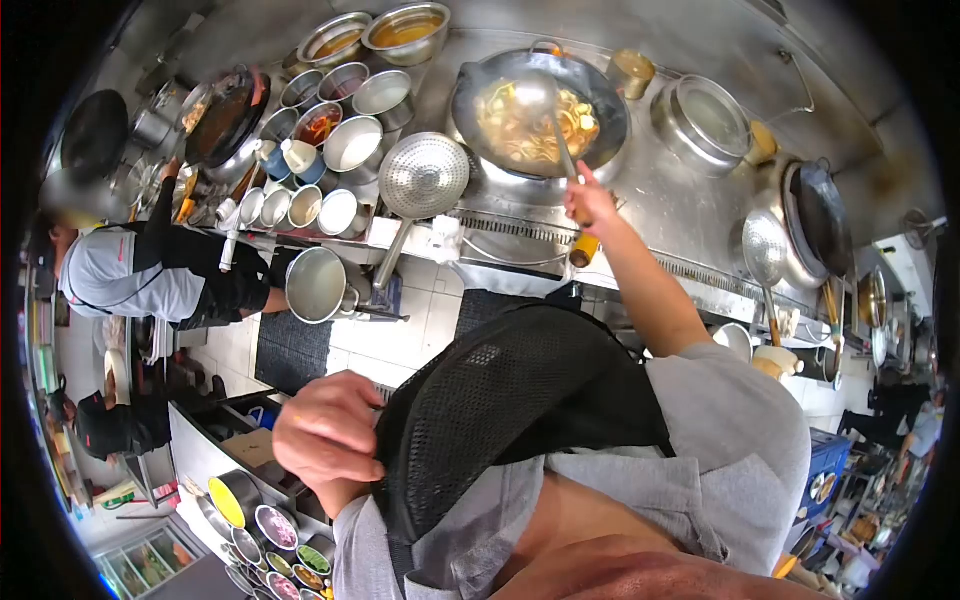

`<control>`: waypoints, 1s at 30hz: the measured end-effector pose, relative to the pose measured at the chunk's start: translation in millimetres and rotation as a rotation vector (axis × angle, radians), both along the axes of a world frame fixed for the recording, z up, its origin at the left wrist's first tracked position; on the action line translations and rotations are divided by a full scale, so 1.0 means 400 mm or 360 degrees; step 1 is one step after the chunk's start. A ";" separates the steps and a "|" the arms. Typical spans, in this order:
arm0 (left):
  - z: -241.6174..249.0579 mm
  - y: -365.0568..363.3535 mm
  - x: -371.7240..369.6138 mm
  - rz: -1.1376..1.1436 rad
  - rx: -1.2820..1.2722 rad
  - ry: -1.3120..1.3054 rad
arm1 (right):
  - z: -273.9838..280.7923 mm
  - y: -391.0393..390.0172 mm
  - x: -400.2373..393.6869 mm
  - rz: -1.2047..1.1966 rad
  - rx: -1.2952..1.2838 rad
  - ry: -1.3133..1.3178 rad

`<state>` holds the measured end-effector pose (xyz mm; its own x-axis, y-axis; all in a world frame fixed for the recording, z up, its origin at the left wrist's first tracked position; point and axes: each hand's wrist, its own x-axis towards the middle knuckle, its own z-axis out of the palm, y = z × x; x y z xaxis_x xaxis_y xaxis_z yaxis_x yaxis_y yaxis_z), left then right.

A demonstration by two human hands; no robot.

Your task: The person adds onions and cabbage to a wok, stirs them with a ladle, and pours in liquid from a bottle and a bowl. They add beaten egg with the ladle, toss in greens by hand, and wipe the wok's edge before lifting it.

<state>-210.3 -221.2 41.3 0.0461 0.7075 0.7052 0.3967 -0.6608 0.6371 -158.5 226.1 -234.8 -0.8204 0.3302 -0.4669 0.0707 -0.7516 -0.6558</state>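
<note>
A large black wok [610,85] sits on the steel range, with steaming noodle-like food [500,125] in it. My right hand [590,198] is closed on the handle of a ladle [562,145], whose bowl is over the food. Steam blurs the ladle's bowl. Just below that hand a yellow-brown wooden handle [584,250] points toward me over the range's edge. My left hand [328,430] is held low in front of my body, by the black mesh cap brim, its fingers curled. What it holds, if anything, is hidden.
A perforated skimmer [424,176] rests left of the wok, beside metal containers [352,145]. A pot [316,285] stands at the range's front edge. Lidded pot [703,122] and second skimmer [765,248] are to the right. A co-worker [150,270] stands at the left.
</note>
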 end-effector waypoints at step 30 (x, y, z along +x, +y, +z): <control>-1.249 -0.518 0.048 0.1215 -0.1752 0.0592 | 0.041 -0.159 -0.017 0.0003 0.1132 -0.0656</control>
